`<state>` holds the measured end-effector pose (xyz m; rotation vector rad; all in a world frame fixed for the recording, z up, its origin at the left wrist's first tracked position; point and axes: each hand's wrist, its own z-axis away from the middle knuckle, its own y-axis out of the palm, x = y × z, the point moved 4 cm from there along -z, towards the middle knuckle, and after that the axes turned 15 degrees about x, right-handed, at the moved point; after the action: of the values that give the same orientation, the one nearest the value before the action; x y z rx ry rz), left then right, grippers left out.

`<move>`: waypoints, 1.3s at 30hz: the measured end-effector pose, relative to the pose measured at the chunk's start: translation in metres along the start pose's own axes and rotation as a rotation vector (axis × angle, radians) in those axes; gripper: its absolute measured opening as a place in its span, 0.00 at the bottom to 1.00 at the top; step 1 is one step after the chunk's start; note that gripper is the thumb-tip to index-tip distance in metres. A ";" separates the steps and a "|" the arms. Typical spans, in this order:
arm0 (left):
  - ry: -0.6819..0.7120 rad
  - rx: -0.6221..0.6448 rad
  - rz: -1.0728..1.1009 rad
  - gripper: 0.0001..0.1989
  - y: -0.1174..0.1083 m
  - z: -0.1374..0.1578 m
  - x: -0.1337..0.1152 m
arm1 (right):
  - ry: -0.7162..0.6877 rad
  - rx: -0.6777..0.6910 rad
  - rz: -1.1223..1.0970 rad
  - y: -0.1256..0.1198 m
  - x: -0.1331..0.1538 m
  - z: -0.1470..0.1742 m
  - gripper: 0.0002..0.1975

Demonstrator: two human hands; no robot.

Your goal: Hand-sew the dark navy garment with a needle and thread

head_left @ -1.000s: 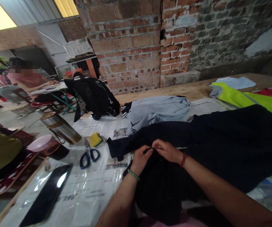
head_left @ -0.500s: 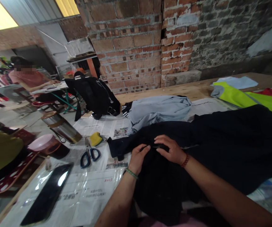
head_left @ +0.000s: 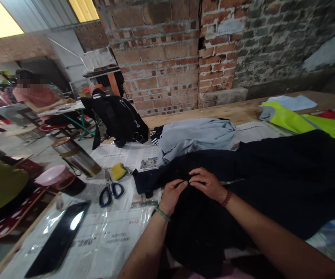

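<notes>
- Here, the black cloth (head_left: 196, 232) lies at the near edge of the table (head_left: 243, 106), long axis running from the fingertips toward the person.
- Left hand (head_left: 170, 195): pinching its upper end.
- Right hand (head_left: 210, 186): fingertips narrow; grip unclear.
- Navy garment (head_left: 286, 182): lengthwise, narrow end toward the left edge.

Newspaper (head_left: 109, 252) covered much of the wooden table (head_left: 243, 109); a phone (head_left: 58, 240) lay lower left, scissors (head_left: 111, 192) left of centre, dark cloth (head_left: 286, 178) at right.
</notes>
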<state>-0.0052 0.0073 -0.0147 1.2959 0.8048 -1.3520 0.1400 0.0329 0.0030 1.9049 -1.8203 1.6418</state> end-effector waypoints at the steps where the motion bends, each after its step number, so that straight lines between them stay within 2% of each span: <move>1: -0.004 0.011 -0.014 0.11 0.000 0.000 0.000 | 0.011 0.004 -0.025 0.001 -0.001 0.000 0.05; 9: 0.006 0.089 -0.031 0.12 0.002 0.002 -0.001 | 0.116 0.024 -0.209 0.002 -0.004 -0.003 0.07; 15: -0.050 0.046 -0.070 0.14 -0.001 0.000 0.005 | 0.275 -0.038 -0.403 -0.001 -0.011 -0.001 0.10; 23: -0.045 0.091 -0.021 0.13 0.000 -0.003 0.006 | 0.281 -0.104 -0.597 0.003 -0.010 -0.001 0.11; 29: -0.064 0.098 -0.017 0.13 0.000 -0.002 0.007 | 0.242 -0.218 -0.586 -0.011 -0.015 0.000 0.11; 34: -0.015 0.075 0.048 0.12 0.000 -0.001 0.004 | 0.233 -0.101 -0.550 -0.023 0.003 -0.010 0.11; 39: 0.005 0.105 0.056 0.15 -0.002 0.001 -0.004 | 0.294 0.023 -0.837 -0.033 0.014 -0.036 0.11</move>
<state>-0.0079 0.0077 -0.0114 1.3934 0.7033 -1.3616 0.1380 0.0563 0.0477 1.8945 -0.7206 1.4915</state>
